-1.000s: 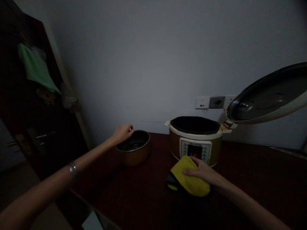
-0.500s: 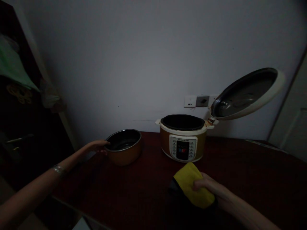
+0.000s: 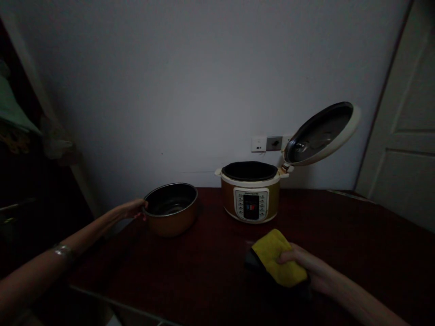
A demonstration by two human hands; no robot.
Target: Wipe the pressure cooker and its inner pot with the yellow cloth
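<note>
A round metal inner pot [image 3: 171, 213] with an orange-brown outside stands on the dark red table [image 3: 210, 276]. My left hand [image 3: 131, 209] grips the pot's left rim, fingers curled over the edge. To the right stands an electric cooker [image 3: 250, 197] with a button panel on its front and its lid [image 3: 321, 133] tilted up and back. Nearer to me, my right hand [image 3: 299, 265] rests with curled fingers on a folded yellow cloth [image 3: 277, 257] that lies on the table over something dark.
A pale wall with a socket plate [image 3: 267, 143] runs behind the table. A white door [image 3: 403, 149] is at the right. Dark furniture with a green cloth [image 3: 12, 113] hanging on it stands at the left. The table's near edge [image 3: 112, 303] runs at lower left.
The view has pulled back and turned right. My left hand slid from the pot's far rim to its left rim. My right hand drew the yellow cloth away from the cooker, toward me.
</note>
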